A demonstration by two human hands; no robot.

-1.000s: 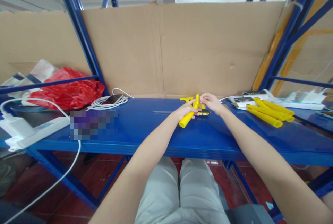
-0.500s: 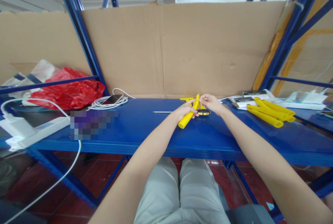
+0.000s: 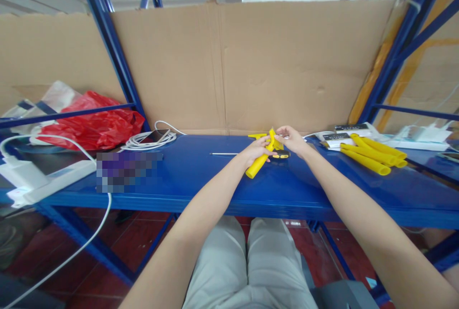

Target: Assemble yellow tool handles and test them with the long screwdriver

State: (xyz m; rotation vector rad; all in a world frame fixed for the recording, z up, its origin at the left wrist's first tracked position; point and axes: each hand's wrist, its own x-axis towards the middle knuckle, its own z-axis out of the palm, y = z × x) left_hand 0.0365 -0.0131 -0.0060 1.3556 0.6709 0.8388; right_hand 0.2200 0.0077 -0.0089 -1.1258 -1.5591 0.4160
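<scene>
My left hand [image 3: 256, 150] is wrapped around a yellow plastic tube [image 3: 255, 168], tilted with its round end toward me. At the tube's far end is a narrower yellow part, where the fingers of my right hand [image 3: 289, 139] are closed; the fingertips are partly hidden. A screwdriver lies on the blue table behind my hands, its black-and-yellow handle [image 3: 281, 154] to the right and its thin metal shaft [image 3: 223, 154] pointing left. Another yellow piece [image 3: 256, 136] lies just beyond my left hand, partly covered.
Several yellow tubes [image 3: 373, 153] are piled at the right, near small black-and-white packs [image 3: 337, 140]. On the left are a coiled white cable [image 3: 143, 142], a red plastic bag [image 3: 95, 122], a blurred-out item [image 3: 125, 170] and a power strip [image 3: 60, 182]. Cardboard [image 3: 272, 65] stands behind the blue tabletop [image 3: 193, 175].
My right hand has shifted slightly up, its fingers staying at the tube's far end. The narrow yellow part there has changed angle a little. My left hand keeps its hold.
</scene>
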